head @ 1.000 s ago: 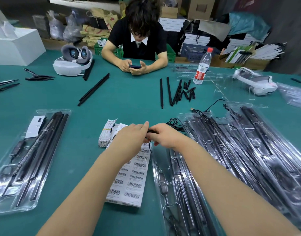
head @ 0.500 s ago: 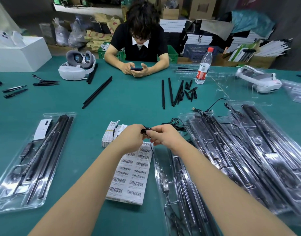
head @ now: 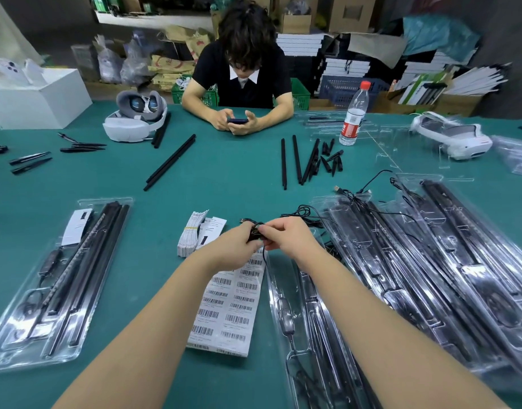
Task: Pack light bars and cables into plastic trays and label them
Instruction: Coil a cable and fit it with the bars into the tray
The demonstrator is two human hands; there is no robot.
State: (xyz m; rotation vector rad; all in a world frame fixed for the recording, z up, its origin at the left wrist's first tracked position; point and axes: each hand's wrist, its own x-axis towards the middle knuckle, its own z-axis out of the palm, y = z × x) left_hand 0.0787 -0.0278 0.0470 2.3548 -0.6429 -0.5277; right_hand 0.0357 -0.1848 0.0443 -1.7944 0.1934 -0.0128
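My left hand (head: 234, 249) and my right hand (head: 286, 234) meet above the table's middle, both pinching a small coil of black cable (head: 254, 231). A strand of that cable hangs down toward the clear plastic tray (head: 286, 335) under my right forearm, which holds light bars and an inline controller. A sheet of barcode labels (head: 230, 308) lies under my left forearm. At the left sits a packed tray (head: 62, 276) with black bars and a white label. Several filled trays (head: 431, 261) overlap at the right.
Loose black light bars (head: 169, 162) and short black pieces (head: 310, 160) lie mid-table. A bundle of label strips (head: 192, 234) sits by the sheet. A person across the table holds a phone (head: 237, 121). A water bottle (head: 352, 113) and two white headsets (head: 136, 116) stand farther back.
Both hands stayed together at the table's middle, working the cable; more of it is now gathered into a coil between the fingers.
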